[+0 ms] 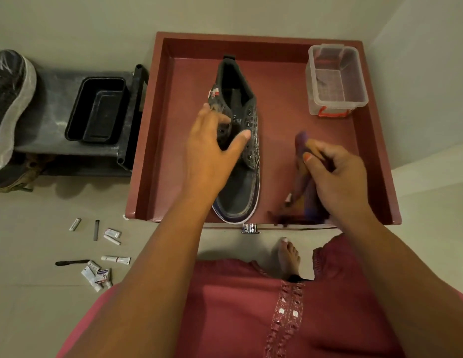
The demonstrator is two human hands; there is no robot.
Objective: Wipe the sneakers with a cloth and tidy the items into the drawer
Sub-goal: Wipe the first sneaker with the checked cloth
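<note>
Beige floor tiles [44, 306] fill the frame, with a pale wall along the top and right edges. At the bottom centre, a pink garment [238, 319] covers the person's lower body; one bare foot [288, 257] shows just above it, near the drawer front.

Lower left of the frame: small tubes [98, 273] lie scattered on the floor, with a thin black tool [71, 262] just left of them and a dark stick [96, 229] above.

Centre of the frame: an open red-brown drawer [153, 151] lies pulled out, its metal knob [249, 228] at the near edge. A dark sneaker [240, 192] lies inside, left of centre, toe toward the near edge and heel toward the far wall.

Left hand [212, 148]: fingers spread and lightly bent over the lace area of the sneaker, thumb extended to the right. Contact appears to be at the fingertips; no closed grip is visible.

Right hand [336, 174]: fingers curled, gripping a purple-and-orange cloth [302, 182]. The cloth hangs down to the drawer floor, right of the sneaker and apart from it.

Upper right of the drawer: a clear plastic box [336, 81] with a red latch stands in the far corner.

Upper left of the frame: a dark low rack [57, 104] stands beside the drawer. A black tray [96, 112] rests on it. A second sneaker [11, 99], sole up, lies at the left edge.
</note>
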